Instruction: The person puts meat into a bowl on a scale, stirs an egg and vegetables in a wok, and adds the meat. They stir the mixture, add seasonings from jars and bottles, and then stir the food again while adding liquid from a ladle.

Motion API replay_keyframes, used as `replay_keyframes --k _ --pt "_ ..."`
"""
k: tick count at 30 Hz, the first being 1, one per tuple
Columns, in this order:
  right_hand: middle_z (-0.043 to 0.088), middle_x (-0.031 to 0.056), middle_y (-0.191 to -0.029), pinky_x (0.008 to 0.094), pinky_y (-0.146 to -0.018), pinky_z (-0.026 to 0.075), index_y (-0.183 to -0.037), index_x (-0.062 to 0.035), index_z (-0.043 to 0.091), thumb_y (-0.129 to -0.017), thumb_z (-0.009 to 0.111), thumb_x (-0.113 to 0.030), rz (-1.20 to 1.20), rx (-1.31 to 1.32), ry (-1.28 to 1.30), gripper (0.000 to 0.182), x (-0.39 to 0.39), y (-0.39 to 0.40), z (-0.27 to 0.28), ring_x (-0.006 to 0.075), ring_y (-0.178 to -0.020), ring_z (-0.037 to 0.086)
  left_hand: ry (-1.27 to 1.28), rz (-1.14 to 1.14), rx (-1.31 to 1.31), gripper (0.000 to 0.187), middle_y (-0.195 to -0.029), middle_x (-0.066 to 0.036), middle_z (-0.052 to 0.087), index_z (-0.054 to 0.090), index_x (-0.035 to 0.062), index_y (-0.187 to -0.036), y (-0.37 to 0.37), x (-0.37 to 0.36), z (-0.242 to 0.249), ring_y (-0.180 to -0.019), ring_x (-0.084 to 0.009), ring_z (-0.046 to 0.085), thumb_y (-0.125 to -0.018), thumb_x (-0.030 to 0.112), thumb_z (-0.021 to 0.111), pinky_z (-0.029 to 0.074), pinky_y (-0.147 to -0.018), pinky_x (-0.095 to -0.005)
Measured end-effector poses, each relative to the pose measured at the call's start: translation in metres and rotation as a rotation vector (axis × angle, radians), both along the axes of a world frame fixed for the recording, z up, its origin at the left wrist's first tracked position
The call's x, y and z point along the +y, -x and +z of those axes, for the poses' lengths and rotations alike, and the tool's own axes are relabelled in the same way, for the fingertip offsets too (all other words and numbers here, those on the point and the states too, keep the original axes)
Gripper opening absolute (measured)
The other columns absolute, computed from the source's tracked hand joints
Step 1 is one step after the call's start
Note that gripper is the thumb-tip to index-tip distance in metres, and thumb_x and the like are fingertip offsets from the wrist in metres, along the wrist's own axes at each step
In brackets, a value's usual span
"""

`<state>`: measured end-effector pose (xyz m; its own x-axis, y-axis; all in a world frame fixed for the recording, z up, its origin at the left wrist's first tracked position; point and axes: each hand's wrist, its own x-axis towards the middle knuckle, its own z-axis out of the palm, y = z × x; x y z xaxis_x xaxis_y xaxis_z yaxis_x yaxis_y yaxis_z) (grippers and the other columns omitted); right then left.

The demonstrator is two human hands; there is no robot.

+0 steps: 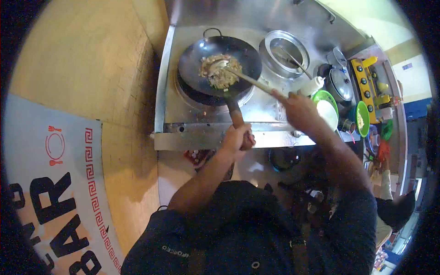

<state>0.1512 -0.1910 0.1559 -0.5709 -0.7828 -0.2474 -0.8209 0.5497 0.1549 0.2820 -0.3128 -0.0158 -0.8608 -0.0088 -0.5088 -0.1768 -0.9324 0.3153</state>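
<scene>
A dark wok (190,68) sits over the burner of the steel stove, tilted slightly, with chopped food (224,81) in its middle. My left hand (238,138) is closed round the wok's wooden handle (236,115), at the front edge of the stove. My right hand (299,109) grips the long handle of a ladle (252,81), whose metal bowl rests in the food. The exact kind of its bowl is partly hidden by the food.
Right of the wok stands a round metal pot (267,51) with a utensil in it. Beyond are a white squeeze bottle (312,85), green bowls (362,120), a lidded pot (341,85) and a yellow stove (362,80). Another person (396,211) is at the far right.
</scene>
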Motion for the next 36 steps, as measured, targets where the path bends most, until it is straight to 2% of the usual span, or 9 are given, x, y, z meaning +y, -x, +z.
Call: replay_keyframes --k 4,7,10,16,19,21,25,29,36 --pt "0.058 0.0173 -0.082 0.0447 -0.06 0.05 -0.128 -0.0128 0.04 -0.083 0.045 -0.008 0.051 0.106 -0.061 0.046 0.017 0.0 0.019 0.0347 -0.072 0.062 -0.019 -0.012 -0.016 0.01 -0.064 -0.004 0.046 0.046 0.0041 -0.077 -0.002 -0.002 -0.012 -0.05 -0.0161 0.05 -0.077 0.005 0.056 0.044 -0.046 -0.0321" --pt "0.059 0.0189 -0.085 0.046 -0.065 0.05 -0.128 -0.0138 0.041 -0.082 0.045 -0.006 -0.126 0.014 0.044 0.047 0.008 0.021 -0.054 0.0359 -0.077 0.061 0.04 -0.01 0.021 0.01 -0.064 -0.004 0.047 0.048 0.0049 -0.078 -0.002 -0.005 -0.012 -0.05 -0.0158 0.049 -0.077 0.007 0.058 0.044 -0.047 -0.0315" --pt "0.059 0.0221 -0.089 0.0465 -0.07 0.05 -0.128 -0.01 0.04 -0.079 0.044 -0.004 -0.26 -0.099 0.142 0.049 -0.013 0.034 -0.071 0.0382 -0.081 0.061 0.052 -0.031 0.057 0.011 -0.064 -0.002 0.051 0.05 0.0077 -0.078 -0.006 -0.009 -0.022 -0.05 -0.0141 0.05 -0.081 0.015 0.059 0.046 -0.047 -0.0317" --pt "0.061 0.0248 -0.089 0.046 -0.072 0.05 -0.129 -0.0002 0.034 -0.08 0.043 -0.005 -0.173 -0.332 0.318 0.05 -0.095 0.063 -0.127 0.0405 -0.082 0.061 0.058 -0.026 -0.006 0.011 -0.064 -0.001 0.05 0.05 0.009 -0.08 -0.006 -0.011 -0.035 -0.05 -0.0137 0.051 -0.082 0.016 0.058 0.046 -0.047 -0.0311" --pt "0.061 0.0232 -0.085 0.0465 -0.066 0.05 -0.128 0.0021 0.033 -0.083 0.042 -0.008 -0.029 -0.288 0.124 0.047 -0.054 0.026 -0.09 0.04 -0.077 0.061 0.114 -0.109 0.009 0.012 -0.063 -0.004 0.049 0.049 0.0067 -0.076 -0.005 -0.02 -0.041 -0.05 -0.0165 0.051 -0.082 0.013 0.058 0.045 -0.046 -0.0329" --pt "0.061 0.0223 -0.081 0.0465 -0.061 0.049 -0.134 -0.0068 0.028 -0.08 0.043 -0.003 0.002 -0.244 0.038 0.056 -0.016 0.007 -0.065 0.0355 -0.072 0.062 0.136 -0.104 -0.072 0.013 -0.061 -0.005 0.049 0.049 0.0062 -0.075 -0.008 -0.013 -0.038 -0.05 -0.017 0.052 -0.081 0.013 0.058 0.045 -0.046 -0.033" --pt "0.061 0.0222 -0.079 0.0464 -0.061 0.049 -0.133 -0.0056 0.032 -0.082 0.044 -0.007 0.038 -0.178 -0.042 0.053 0.004 0.041 -0.045 0.0352 -0.071 0.062 0.05 -0.003 -0.044 0.013 -0.059 -0.005 0.05 0.049 0.0046 -0.071 -0.002 0.014 0.027 -0.05 -0.0175 0.053 -0.079 0.01 0.058 0.045 -0.045 -0.0324" --pt "0.06 0.024 -0.078 0.0461 -0.068 0.048 -0.131 -0.0084 0.038 -0.081 0.046 -0.009 -0.031 -0.41 0.005 0.05 0.014 0.026 0.004 0.0354 -0.074 0.061 -0.003 0.027 -0.02 0.013 -0.059 -0.007 0.052 0.049 0.0041 -0.07 0.004 0.006 0.005 -0.047 -0.0172 0.052 -0.079 0.009 0.058 0.045 -0.046 -0.0312" --pt "0.058 0.0282 -0.087 0.0495 -0.066 0.049 -0.134 -0.0101 0.029 -0.079 0.044 -0.005 -0.103 -0.228 0.067 0.058 0.009 0.025 -0.066 0.0388 -0.075 0.061 0.256 -0.078 0.122 0.015 -0.06 -0.005 0.053 0.052 0.0064 -0.076 0.005 -0.014 -0.037 -0.05 -0.017 0.054 -0.084 0.018 0.056 0.047 -0.048 -0.0321"
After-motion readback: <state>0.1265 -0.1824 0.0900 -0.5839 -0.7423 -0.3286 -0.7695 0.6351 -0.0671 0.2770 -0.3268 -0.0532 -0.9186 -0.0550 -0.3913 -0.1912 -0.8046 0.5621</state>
